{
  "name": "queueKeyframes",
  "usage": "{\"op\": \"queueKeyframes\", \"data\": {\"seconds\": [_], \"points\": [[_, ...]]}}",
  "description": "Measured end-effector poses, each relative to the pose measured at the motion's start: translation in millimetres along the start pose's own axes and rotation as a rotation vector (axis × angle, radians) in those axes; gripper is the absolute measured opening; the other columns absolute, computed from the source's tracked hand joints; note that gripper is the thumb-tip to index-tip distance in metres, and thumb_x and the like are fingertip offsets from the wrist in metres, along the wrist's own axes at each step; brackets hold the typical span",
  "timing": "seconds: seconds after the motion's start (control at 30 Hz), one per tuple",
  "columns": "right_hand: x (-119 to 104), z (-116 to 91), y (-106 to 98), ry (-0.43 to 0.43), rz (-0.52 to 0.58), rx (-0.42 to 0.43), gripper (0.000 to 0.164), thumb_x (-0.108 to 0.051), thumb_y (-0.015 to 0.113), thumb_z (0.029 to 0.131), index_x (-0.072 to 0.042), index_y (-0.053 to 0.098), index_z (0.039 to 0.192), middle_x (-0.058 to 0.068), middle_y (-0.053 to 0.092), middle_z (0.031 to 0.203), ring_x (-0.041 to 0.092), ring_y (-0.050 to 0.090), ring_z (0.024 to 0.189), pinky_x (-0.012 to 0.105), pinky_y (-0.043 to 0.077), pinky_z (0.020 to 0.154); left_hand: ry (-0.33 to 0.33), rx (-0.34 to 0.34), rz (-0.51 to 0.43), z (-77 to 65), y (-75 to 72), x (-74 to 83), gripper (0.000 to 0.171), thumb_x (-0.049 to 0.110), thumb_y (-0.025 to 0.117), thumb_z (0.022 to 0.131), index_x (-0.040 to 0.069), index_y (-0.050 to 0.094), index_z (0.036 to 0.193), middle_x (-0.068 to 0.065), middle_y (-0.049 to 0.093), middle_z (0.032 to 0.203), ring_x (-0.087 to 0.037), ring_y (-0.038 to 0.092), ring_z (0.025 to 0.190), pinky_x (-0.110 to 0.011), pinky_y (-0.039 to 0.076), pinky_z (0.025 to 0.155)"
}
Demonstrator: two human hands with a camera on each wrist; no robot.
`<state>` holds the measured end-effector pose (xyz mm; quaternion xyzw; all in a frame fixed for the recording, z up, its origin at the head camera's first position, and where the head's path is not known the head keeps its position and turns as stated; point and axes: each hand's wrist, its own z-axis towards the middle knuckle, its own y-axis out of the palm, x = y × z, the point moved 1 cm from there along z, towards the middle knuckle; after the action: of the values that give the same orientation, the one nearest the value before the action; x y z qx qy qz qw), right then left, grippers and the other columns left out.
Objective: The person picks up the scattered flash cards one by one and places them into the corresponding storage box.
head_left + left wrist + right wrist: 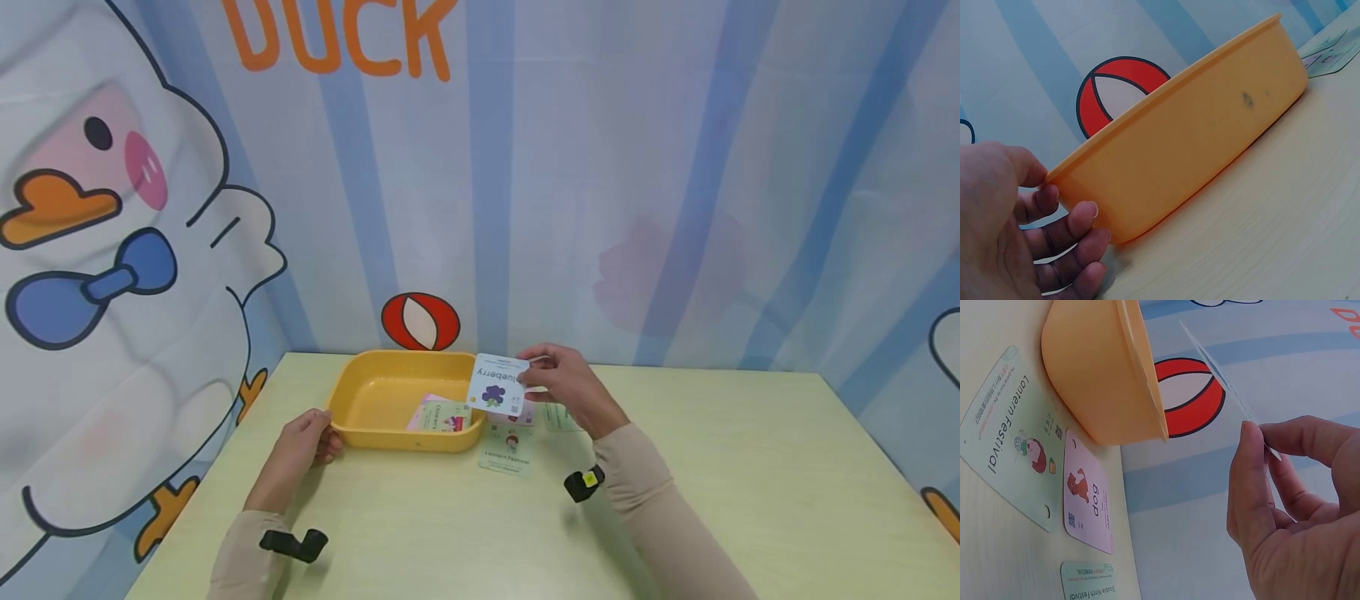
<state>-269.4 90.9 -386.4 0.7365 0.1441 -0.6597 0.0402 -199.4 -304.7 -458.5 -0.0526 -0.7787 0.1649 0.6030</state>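
Observation:
A yellow plastic basin (408,440) stands on the table, with a pink card and a green card (442,415) lying inside. My left hand (302,442) pinches the basin's near left corner at the rim, thumb on top and fingers below. Over the basin's right edge, my right hand (566,383) pinches a white blueberry flash card (497,385) between thumb and fingers; the right wrist view shows that card nearly edge-on. Beside the basin lie a green Lantern Festival card (1013,434), a pink dog card (1088,494) and a green Double Ninth Festival card (1088,581).
The pale wooden table (435,533) ends at a striped cloth backdrop (555,167) with a duck and a red ball printed on it. A black wrist camera (294,546) sits on the left sleeve, another (583,483) on the right.

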Motion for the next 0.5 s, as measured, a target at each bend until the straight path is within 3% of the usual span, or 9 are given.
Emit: {"op": "queueKeyframes", "data": {"seconds": [0.23,0.5], "points": [[-1,3,6,-0.004,0.008,-0.007,0.031,-0.003,0.068,0.091,-0.005,0.064,0.122,0.014,0.064,0.111,0.025,0.067,0.096,0.035,0.059,0.082,0.001,0.002,-0.002,0.0,-0.3,-0.5,0.035,0.036,0.04,0.109,0.005,0.055,0.102,-0.002,0.062,0.086,-0.016,0.059,0.081,-0.024,0.052,0.072],[-2,6,18,-0.011,0.02,-0.008,0.03,-0.002,0.068,0.092,-0.005,0.065,0.121,0.016,0.063,0.112,0.026,0.067,0.094,0.039,0.059,0.084,0.0,0.007,-0.005,0.3,0.0,-0.1,0.035,0.036,0.04,0.109,0.005,0.055,0.102,-0.002,0.062,0.087,-0.017,0.059,0.081,-0.024,0.052,0.073]]}}
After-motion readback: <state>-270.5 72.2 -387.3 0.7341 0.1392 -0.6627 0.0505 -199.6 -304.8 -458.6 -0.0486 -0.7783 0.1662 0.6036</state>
